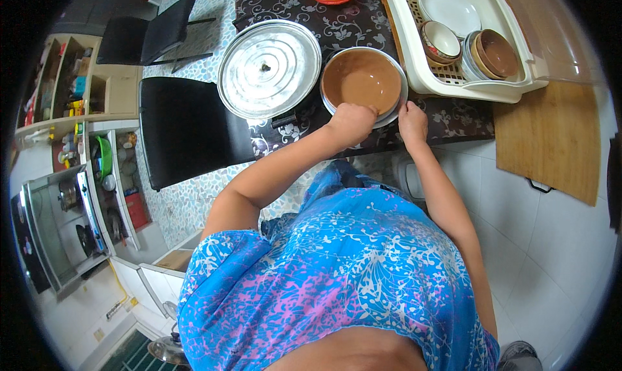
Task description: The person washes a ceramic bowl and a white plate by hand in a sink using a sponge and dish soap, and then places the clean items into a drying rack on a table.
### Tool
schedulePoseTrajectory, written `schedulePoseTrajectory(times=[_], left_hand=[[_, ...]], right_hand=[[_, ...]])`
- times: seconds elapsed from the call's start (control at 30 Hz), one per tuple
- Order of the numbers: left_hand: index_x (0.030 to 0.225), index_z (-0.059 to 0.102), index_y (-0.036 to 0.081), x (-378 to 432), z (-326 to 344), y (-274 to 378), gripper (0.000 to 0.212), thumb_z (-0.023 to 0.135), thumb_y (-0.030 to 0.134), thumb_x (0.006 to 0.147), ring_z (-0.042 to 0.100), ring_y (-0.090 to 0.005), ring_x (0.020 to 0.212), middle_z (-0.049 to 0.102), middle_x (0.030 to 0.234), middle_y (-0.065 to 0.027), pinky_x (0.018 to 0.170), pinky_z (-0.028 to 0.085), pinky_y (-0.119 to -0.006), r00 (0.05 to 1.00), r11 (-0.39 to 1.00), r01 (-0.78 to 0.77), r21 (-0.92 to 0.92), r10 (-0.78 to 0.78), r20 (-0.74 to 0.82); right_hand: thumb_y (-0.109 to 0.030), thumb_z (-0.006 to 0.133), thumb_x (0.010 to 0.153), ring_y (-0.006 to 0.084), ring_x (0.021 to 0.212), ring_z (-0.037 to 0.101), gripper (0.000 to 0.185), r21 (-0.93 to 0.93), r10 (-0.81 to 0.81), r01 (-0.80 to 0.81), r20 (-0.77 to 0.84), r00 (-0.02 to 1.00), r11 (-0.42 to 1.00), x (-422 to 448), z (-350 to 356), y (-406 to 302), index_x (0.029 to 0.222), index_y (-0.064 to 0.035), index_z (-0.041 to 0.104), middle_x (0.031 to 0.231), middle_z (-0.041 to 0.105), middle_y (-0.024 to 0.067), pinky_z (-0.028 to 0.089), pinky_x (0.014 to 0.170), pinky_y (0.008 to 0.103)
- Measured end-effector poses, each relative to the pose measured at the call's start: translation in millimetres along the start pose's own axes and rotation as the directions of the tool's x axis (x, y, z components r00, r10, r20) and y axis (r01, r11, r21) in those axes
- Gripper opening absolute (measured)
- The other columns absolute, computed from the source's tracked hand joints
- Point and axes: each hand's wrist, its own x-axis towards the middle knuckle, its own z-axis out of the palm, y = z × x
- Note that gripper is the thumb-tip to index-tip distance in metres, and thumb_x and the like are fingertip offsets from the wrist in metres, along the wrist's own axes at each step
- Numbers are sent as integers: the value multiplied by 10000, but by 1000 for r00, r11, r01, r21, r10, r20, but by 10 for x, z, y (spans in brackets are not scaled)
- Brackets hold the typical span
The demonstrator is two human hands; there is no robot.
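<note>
On the dark floral tablecloth (359, 21) before me, a brown glazed bowl (362, 79) sits within a wider pale bowl or basin (404, 82), whose rim shows around it. The brown bowl's inside is in view, with nothing in it but shiny reflections. My left hand (352, 123) grips the brown bowl's near rim, fingers curled over the edge. At the near right, my right hand (413, 122) pinches the rim of the pale vessel; its fingertips are partly hidden. A large round metal lid (269, 70) with a small central knob lies left of the bowls.
A cream dish rack (418, 75) with plates (449, 9) and stacked bowls (495, 55) stands at the right, its clear cover raised. A red basket (333, 1) of peeled pale cloves or beans sits at the back. Black chairs (184, 128) flank the table's left side.
</note>
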Motion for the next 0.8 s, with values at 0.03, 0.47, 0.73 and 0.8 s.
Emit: schedulePoseTrajectory(times=[0.03,0.47,0.73,0.8], left_hand=[[797,515,19,6,9,22,200,554,109,623,576,-283,590,574,631,-140,519,457,-376,1000,1000,17,8,-17,6],[1004,407,8,-528,259,148,383,550,89,658,382,-342,958,390,1045,-179,852,292,-403,706,869,-84,-488,-293,-644],[1211,273,67,-247,773,-480,563,462,377,781,282,-206,1139,313,1235,-71,939,195,-402,840,-485,-179,-856,-529,124],[1198,295,28,-151,933,-606,571,490,350,769,333,-205,1116,353,1213,-74,944,222,-334,841,-451,-198,-870,-535,86]], right_hand=[[-302,398,797,391,712,499,319,25,1,-1,-27,1000,1000,9,19,22,728,-12,511,711,535,220,400,613,434],[-290,366,811,295,951,467,428,515,63,-139,162,985,846,279,265,337,1161,-47,323,1039,483,167,374,771,366],[-223,422,746,191,1042,409,442,870,-158,-493,486,859,-2,499,137,154,1154,-63,368,1112,448,82,291,903,325],[-358,446,770,200,1089,358,517,896,-131,-434,442,887,90,462,270,96,1183,-72,324,1172,386,90,278,910,325]])
